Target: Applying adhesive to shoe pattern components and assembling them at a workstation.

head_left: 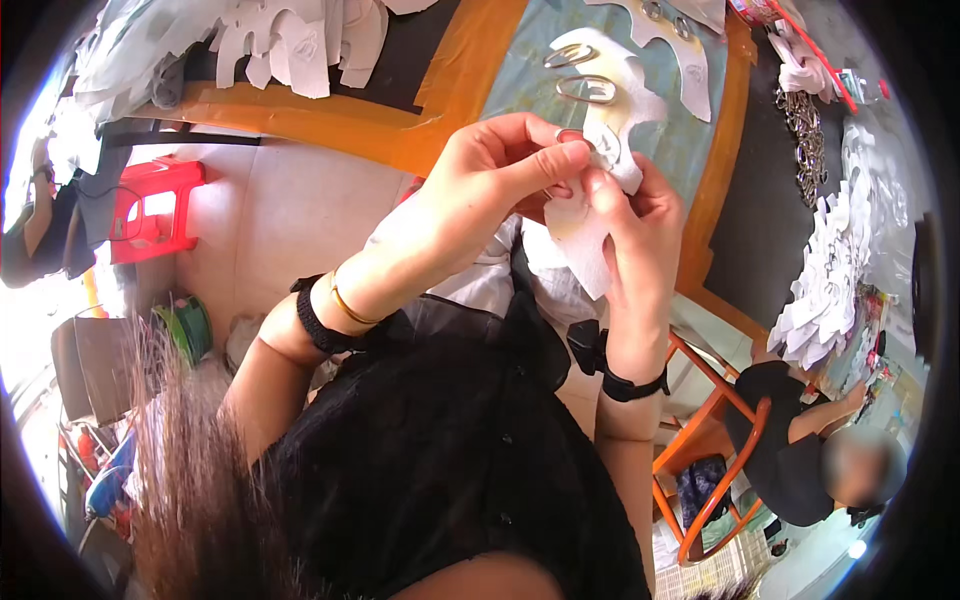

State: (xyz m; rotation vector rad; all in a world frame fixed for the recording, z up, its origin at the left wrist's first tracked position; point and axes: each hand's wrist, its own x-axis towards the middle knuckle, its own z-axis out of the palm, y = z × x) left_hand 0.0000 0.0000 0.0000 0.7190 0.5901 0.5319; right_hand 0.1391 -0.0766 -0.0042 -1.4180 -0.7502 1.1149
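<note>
My left hand [505, 170] is closed, thumb and fingertips pinching a thin metal ring [568, 135] at the edge of a white cut piece. My right hand [640, 220] grips that white cut piece [580, 245], its thumb close to the left thumb; the lower end hangs toward my lap. Just beyond the hands, another white curved piece [635, 75] lies on the bluish tabletop [520, 95], with oval metal rings [587, 90] on it. Whether it joins the held piece, I cannot tell. The fingers partly hide the ring.
More white cut pieces [290, 45] lie at the far left, and a pile of them [825, 270] sits at the right. A metal chain-like bundle [803, 145] rests nearby. A red stool [160, 210] stands left; a co-worker [790, 440] is at lower right, beside an orange chair [715, 440].
</note>
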